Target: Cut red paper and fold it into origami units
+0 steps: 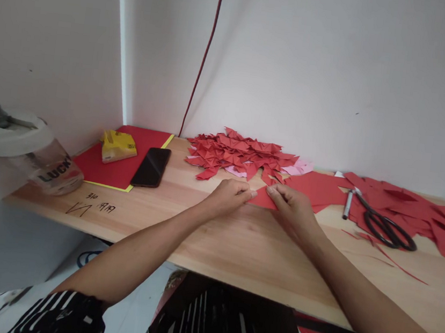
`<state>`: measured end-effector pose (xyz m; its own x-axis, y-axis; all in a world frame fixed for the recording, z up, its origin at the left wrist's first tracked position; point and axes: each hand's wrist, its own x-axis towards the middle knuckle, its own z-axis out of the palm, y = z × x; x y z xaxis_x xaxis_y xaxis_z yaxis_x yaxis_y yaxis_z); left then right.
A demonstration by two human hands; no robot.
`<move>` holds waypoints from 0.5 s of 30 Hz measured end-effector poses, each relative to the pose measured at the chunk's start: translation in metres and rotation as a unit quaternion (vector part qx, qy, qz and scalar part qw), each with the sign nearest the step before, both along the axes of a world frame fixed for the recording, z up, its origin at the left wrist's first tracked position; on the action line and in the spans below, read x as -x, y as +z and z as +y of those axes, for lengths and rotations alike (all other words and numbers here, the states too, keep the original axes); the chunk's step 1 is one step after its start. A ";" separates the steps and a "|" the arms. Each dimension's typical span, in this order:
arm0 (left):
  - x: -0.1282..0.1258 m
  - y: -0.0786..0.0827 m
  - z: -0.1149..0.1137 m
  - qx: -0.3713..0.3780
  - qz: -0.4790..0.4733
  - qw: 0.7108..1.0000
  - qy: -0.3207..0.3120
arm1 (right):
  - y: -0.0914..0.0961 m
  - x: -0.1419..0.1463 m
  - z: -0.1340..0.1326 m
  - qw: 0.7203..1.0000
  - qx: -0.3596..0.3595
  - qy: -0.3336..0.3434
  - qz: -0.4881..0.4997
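On the wooden table (237, 244), my left hand (229, 194) and my right hand (290, 207) meet over a small piece of red paper (261, 198). Both hands pinch its edges with fingers pressed together, holding it flat on the wood. Just behind it lies a heap of folded red paper shapes (240, 155), with a few pale pink ones at its right side.
Red paper sheets and offcuts (423, 213) spread to the right, with black scissors (385, 224) and a pen (348, 203) on them. At left are a black phone (151, 167), a yellow packet (118, 147) on a red mat (126, 160), and a clear jar (54, 170). A red cable (203, 61) runs down the wall.
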<state>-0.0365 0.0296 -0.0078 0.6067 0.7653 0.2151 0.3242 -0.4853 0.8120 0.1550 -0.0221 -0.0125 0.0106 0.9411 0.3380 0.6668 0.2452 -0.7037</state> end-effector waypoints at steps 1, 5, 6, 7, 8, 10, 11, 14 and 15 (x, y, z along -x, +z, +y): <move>0.000 0.000 0.000 -0.005 -0.001 1.000 0.004 | 0.000 0.000 0.000 1.000 0.001 -0.002 0.000; -0.001 0.000 0.000 0.002 -0.002 1.000 0.004 | 0.001 -0.001 0.000 1.000 0.004 -0.007 -0.003; -0.001 0.000 0.000 0.010 -0.002 1.000 0.003 | 0.001 -0.001 0.000 1.000 0.005 -0.008 -0.004; -0.001 0.000 -0.001 0.018 -0.002 1.000 0.002 | 0.001 -0.001 0.000 1.000 0.005 -0.009 -0.005; -0.001 0.001 -0.001 0.024 0.000 1.000 0.001 | 0.001 -0.001 0.001 1.000 0.006 -0.010 -0.007; -0.001 0.002 -0.002 0.029 0.005 1.000 0.000 | 0.001 -0.001 0.001 1.000 0.009 -0.011 -0.009; -0.001 0.002 -0.002 0.031 0.006 1.000 0.000 | 0.000 -0.001 0.002 1.000 0.010 -0.012 -0.009; 0.000 0.002 -0.002 0.035 0.002 0.999 -0.001 | -0.001 -0.003 0.003 1.000 0.010 -0.014 -0.011; 0.000 0.002 -0.002 0.038 0.000 0.999 -0.005 | -0.001 -0.003 0.003 1.000 0.010 -0.015 -0.012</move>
